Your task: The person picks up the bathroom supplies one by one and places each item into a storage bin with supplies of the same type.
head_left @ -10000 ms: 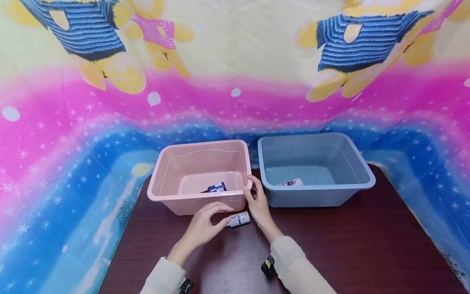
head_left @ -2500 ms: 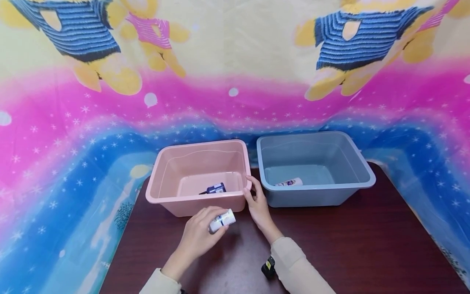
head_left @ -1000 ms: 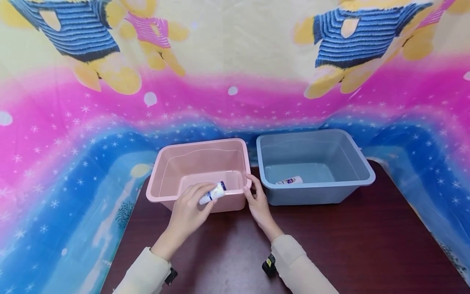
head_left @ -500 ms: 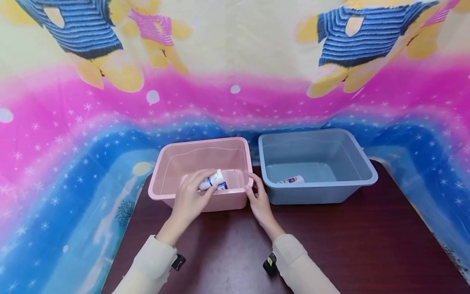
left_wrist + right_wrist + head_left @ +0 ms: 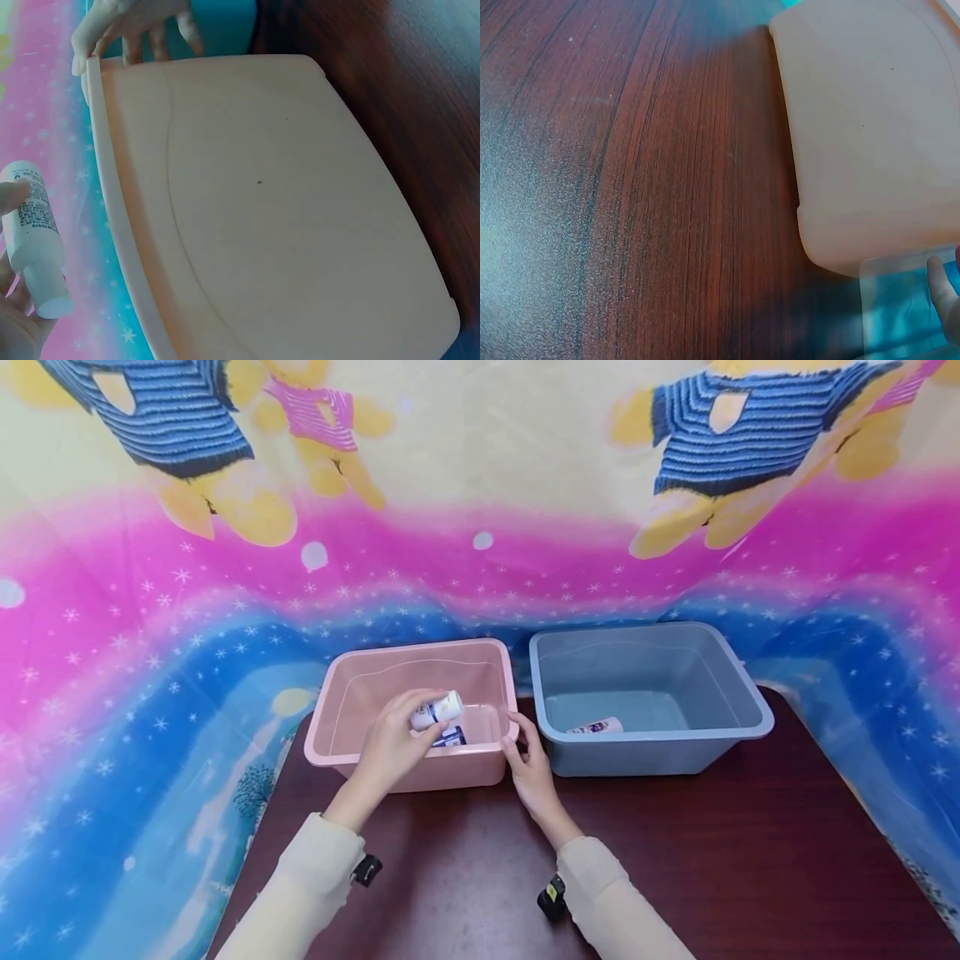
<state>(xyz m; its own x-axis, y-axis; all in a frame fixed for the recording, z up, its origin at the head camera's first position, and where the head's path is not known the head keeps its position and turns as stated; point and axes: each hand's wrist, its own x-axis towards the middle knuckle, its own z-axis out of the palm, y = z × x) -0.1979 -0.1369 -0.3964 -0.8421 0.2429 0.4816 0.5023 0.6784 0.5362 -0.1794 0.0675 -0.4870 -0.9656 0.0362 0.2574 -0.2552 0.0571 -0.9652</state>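
My left hand (image 5: 388, 743) holds a small white bottle (image 5: 437, 711) with a blue-marked label, tilted above the front of the pink plastic bin (image 5: 408, 760). In the left wrist view, the thumb lies on printed text on the bottle (image 5: 34, 225), and its narrower end points down. Inside the pink bin lies a dark blue bottle (image 5: 452, 737), partly hidden by the front rim and my left hand. My right hand (image 5: 534, 777) grips the pink bin's rim at its front right corner, with thumb and a finger on the edge.
To the right stands a blue-grey plastic bin (image 5: 637, 758), with a white bottle (image 5: 597, 726) lying in it. Both bins sit on a dark wooden table (image 5: 480, 877). Behind hangs a printed cloth (image 5: 555, 560).
The white bottle, first lying on the table, was picked up by my left hand and carried up over the pink bin's rim. My right hand has stayed at the rim.
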